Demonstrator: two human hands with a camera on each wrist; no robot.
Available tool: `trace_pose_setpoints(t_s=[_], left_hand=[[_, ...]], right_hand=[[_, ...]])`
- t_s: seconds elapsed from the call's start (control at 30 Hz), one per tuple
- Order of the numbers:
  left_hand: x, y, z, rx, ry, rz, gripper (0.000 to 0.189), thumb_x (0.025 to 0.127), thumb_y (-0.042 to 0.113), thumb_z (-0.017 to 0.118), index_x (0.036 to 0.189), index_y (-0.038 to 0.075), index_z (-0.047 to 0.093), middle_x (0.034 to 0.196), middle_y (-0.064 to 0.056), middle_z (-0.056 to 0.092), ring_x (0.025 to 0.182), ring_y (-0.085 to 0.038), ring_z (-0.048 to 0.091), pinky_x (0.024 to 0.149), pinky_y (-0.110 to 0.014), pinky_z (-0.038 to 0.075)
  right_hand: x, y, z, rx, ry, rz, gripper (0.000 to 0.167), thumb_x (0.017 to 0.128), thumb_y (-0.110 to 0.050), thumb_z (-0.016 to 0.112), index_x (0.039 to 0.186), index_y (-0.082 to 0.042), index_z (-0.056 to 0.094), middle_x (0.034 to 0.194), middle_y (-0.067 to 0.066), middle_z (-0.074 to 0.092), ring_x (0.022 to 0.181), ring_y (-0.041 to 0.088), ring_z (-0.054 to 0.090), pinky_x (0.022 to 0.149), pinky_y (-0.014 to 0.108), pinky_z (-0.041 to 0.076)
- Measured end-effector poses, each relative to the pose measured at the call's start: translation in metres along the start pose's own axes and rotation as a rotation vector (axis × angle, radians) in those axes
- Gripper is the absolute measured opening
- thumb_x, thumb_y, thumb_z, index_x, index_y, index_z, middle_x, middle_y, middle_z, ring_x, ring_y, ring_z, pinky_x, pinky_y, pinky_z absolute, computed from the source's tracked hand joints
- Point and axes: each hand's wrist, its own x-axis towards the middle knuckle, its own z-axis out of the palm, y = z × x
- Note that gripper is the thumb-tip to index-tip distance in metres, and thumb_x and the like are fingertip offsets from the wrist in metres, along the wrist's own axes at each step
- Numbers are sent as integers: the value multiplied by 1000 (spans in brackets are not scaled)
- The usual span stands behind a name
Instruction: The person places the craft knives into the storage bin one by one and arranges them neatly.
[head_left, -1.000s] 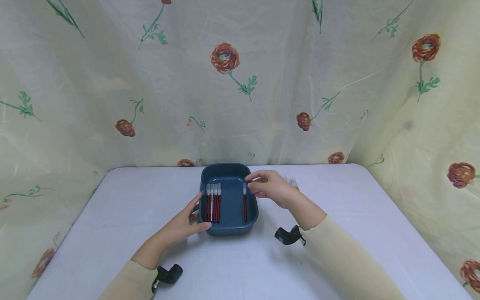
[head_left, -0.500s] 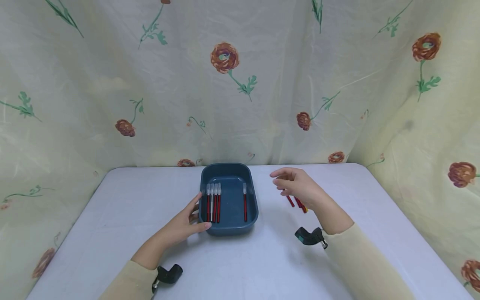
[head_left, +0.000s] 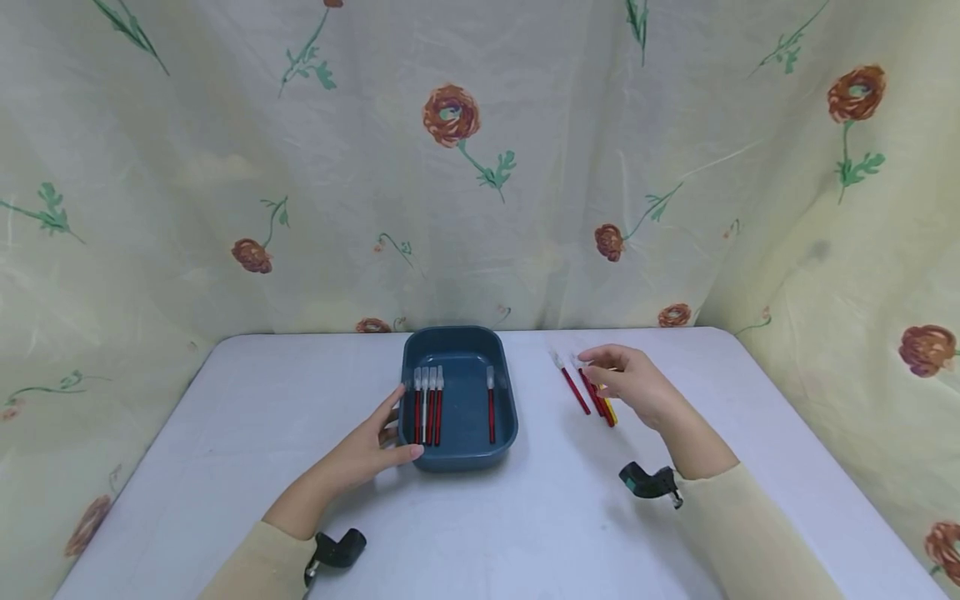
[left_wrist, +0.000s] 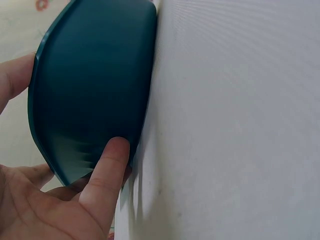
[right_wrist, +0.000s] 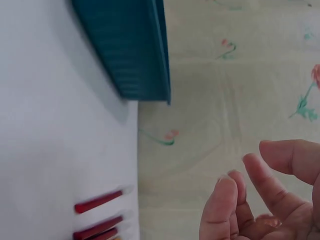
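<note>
A dark blue rectangular tray [head_left: 463, 460] stands on the table. Along its left side lie several slim red-bodied sticks with clear caps [head_left: 429, 408], one of them whitish, and a single red one [head_left: 491, 412] lies at its right. My left hand [head_left: 367, 450] rests at the tray's near left corner; in the left wrist view its thumb [left_wrist: 107, 180] presses the outer wall. My right hand [head_left: 633, 383] is just over a small group of loose capped sticks [head_left: 597, 404], red and yellow, partly covering them. Its fingers [right_wrist: 272, 190] are loosely bent, with nothing between them.
A red capped stick [head_left: 575, 389] lies slightly apart on the left of the loose group. The white table [head_left: 480, 533] meets a flowered curtain [head_left: 525, 250] along its back edge. A black wrist camera [head_left: 651, 482] sits below each hand.
My right hand has moved from the tray's right rim rightward to the loose sticks, uncovering part of them. The left hand and the tray have stayed in place.
</note>
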Motion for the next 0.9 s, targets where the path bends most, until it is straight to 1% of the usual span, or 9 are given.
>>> trace_pose_setpoints(t_s=[0.07,0.23,0.43,0.57,0.7,0.8,0.9], left_hand=[[0,0,0,1,-1,-2,104,86,37,80,163,25,11,162,-24,23,144,-47,30,108,-62,36],[-1,1,0,0,0,-6,103,87,37,79,163,26,10,162,-23,23,144,-46,31,108,-61,36],[-1,2,0,4,1,-8,103,86,37,80,163,26,11,162,-24,24,143,-46,31,108,-61,37],[-1,1,0,6,-1,-8,103,87,37,79,163,26,10,162,-23,24,144,-46,31,108,-61,36],[-1,1,0,-2,-6,-5,102,88,35,79,163,26,10,162,-23,23,144,-45,30,109,-60,36],[-1,1,0,-2,-5,-7,101,88,34,79,163,26,10,162,-23,23,144,-46,30,109,-60,36],[-1,1,0,0,-3,-9,102,88,35,79,163,26,10,162,-24,23,144,-46,30,109,-60,36]], right_hand=[[1,7,-2,10,3,13,37,103,-15,56,137,2,54,126,21,57,116,40,53,100,50,49],[6,22,-6,26,16,63,41,104,-14,54,140,4,50,132,26,53,121,41,52,103,50,47],[13,39,-9,41,31,86,40,104,-15,54,137,6,51,134,26,53,121,39,51,104,52,45],[16,47,-10,8,38,110,39,104,-17,54,136,5,53,133,24,55,116,35,52,99,46,49],[18,53,-12,-20,39,141,38,104,-18,55,135,3,54,132,23,56,114,35,53,91,38,52],[19,57,-12,-26,36,156,38,103,-17,55,135,3,53,131,23,56,114,35,53,89,36,52],[19,61,-12,-30,35,166,37,103,-16,55,135,4,54,126,20,58,107,30,54,85,35,52]])
